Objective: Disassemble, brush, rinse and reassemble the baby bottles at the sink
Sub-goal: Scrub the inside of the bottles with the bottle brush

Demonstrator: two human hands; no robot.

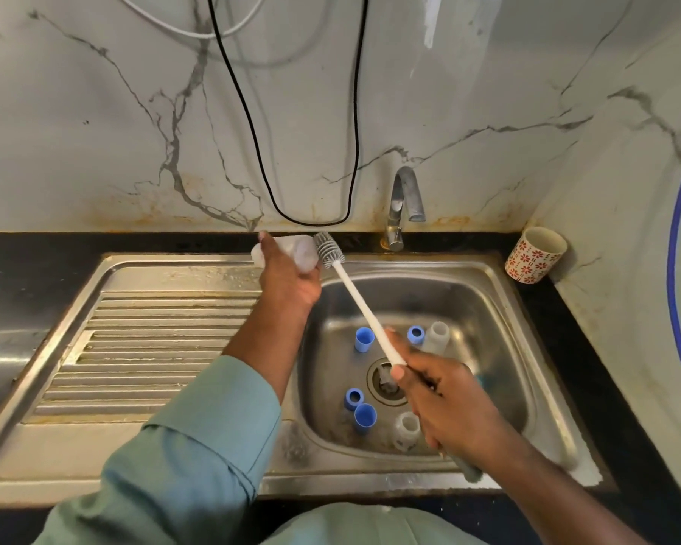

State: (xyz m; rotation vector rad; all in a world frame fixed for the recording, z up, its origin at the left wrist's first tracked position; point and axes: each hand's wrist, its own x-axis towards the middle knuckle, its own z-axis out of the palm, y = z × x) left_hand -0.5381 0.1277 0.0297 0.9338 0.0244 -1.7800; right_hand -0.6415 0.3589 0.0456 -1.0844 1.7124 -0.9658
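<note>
Gripping the bottle (291,251) in your left hand (288,285) and the brush (328,249) handle in your right hand (445,403), line the bristles squarely with the mouth.

White veined marble wall (95,112) with rust-stained base — black countertop (36,249), hanging black cable (248,123), patterned cup (535,254) in corner.

Single head-worn wide-angle view, looking forward and down, close over the sink (500,277), facing the wall (95,112)
</note>
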